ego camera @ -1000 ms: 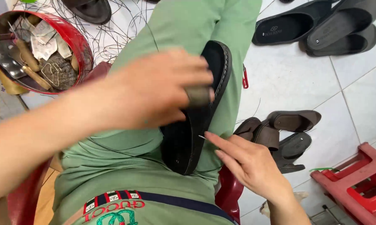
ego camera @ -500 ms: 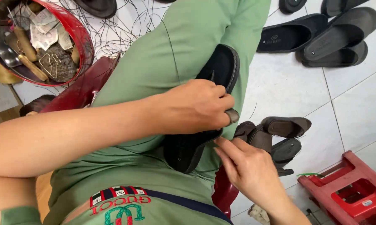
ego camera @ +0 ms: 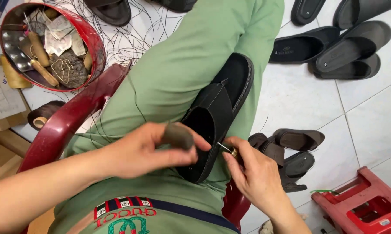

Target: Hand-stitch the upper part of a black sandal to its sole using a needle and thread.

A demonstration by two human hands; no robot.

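Black sandal [ego camera: 217, 117] pierced by left hand's [ego camera: 145, 149] awl [ego camera: 178, 135].

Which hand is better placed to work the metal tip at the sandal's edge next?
Probably the right hand: its fingers already pinch the thin metal tip at the rim of the black sandal. The left hand grips a dark rounded handle over the sandal.

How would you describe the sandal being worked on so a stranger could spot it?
Find the green trousers filling the middle. The black sandal lies on that thigh, between the left hand and right hand. Unlike the sandals on the tiled floor, it is off the ground.
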